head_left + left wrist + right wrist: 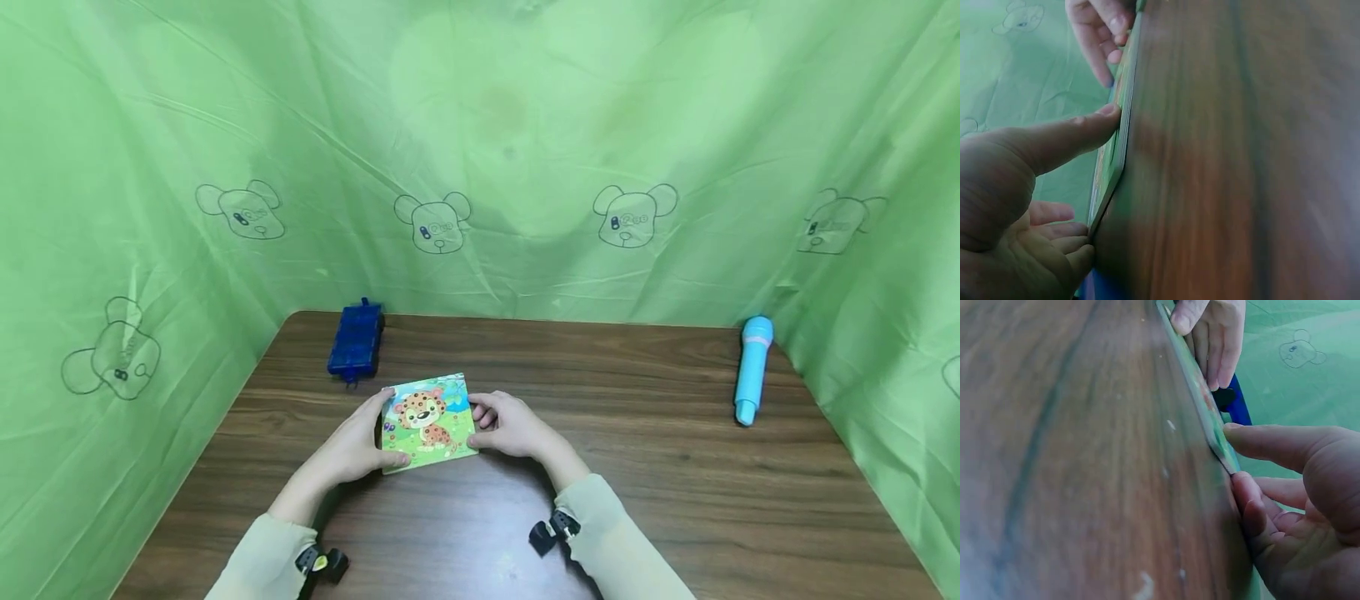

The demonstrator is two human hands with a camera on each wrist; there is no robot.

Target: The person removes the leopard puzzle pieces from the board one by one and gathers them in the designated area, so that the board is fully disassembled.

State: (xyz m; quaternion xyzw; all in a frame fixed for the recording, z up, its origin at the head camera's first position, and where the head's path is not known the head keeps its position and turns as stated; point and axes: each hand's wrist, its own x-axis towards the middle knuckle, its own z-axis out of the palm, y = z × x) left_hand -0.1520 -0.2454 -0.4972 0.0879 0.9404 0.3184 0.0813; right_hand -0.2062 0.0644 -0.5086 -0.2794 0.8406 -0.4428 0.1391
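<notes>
At the table (pixel 660 492), my left hand (pixel 351 446) and right hand (pixel 513 427) are part-closed, pinching the board (pixel 426 423); uneven pulling could tilt it.

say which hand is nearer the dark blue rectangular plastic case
Left. The left hand holds the left edge of the green square leopard-printed board, on the person's side of the case; the right hand holds the board's right edge, farther away.

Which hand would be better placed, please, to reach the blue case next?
Probably the left hand: the blue case lies nearer it than the right hand, though both hold the picture board.
</notes>
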